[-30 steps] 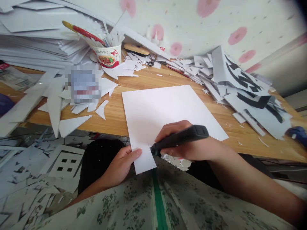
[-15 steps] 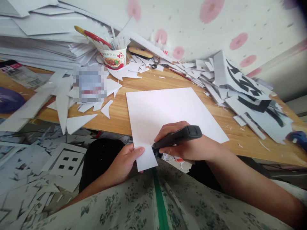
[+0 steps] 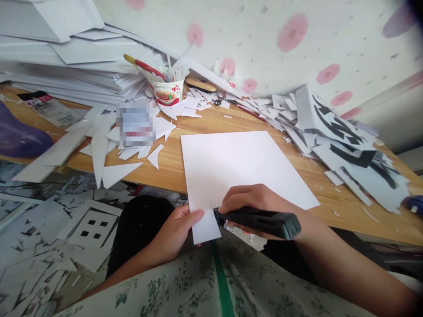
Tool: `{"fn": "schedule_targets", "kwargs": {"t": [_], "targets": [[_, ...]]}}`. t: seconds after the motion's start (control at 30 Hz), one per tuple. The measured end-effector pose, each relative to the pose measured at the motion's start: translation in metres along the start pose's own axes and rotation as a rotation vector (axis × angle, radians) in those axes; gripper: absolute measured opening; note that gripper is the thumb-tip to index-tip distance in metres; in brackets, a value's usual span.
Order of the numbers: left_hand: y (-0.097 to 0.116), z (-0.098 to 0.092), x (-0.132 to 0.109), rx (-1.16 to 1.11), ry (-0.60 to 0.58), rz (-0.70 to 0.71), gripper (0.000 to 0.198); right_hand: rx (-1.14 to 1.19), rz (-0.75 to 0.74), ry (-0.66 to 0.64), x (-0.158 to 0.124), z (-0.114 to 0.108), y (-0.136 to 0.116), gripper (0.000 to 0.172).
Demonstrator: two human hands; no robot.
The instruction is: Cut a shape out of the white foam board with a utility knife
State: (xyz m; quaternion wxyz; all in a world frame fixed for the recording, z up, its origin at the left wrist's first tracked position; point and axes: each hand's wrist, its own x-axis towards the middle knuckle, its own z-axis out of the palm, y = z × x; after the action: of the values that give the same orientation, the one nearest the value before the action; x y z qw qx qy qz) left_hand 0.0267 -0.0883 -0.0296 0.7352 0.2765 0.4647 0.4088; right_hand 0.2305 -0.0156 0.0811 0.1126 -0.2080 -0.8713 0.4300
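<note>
A white foam board sheet (image 3: 238, 163) lies on the wooden table, and a narrow strip of it sticks out past the near edge. My left hand (image 3: 180, 226) pinches that strip from its left side, thumb on top and fingers underneath. My right hand (image 3: 254, 200) is wrapped round a black utility knife (image 3: 261, 221), whose handle now points to the right. The knife's front end meets the strip's right edge near the inner corner. Its blade is too small to make out. A faint line marks the board above the tip.
A paper cup (image 3: 168, 91) of thin strips stands at the back left, beside stacked white boards (image 3: 82, 79). White offcuts (image 3: 153, 132) lie left of the sheet. Black-marked pieces (image 3: 350, 136) pile up at right. A purple object (image 3: 23, 132) sits far left. Scraps (image 3: 66, 246) cover the floor.
The knife handle has swung round from slanting up to slanting down toward the right, and my right hand has turned with it. My left hand keeps its pinch. The view has shifted slightly.
</note>
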Motion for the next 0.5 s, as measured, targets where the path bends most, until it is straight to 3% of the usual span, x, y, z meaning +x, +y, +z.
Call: {"fn": "schedule_targets", "kwargs": {"t": [0.23,0.5], "targets": [[0.003,0.004,0.000,-0.026,0.040,0.002,0.029,-0.053,-0.019,0.037,-0.010,0.009,0.007,0.024],[0.005,0.007,-0.001,-0.104,0.039,-0.008,0.034,-0.066,0.065,0.119,-0.034,0.022,-0.017,0.017]]}}
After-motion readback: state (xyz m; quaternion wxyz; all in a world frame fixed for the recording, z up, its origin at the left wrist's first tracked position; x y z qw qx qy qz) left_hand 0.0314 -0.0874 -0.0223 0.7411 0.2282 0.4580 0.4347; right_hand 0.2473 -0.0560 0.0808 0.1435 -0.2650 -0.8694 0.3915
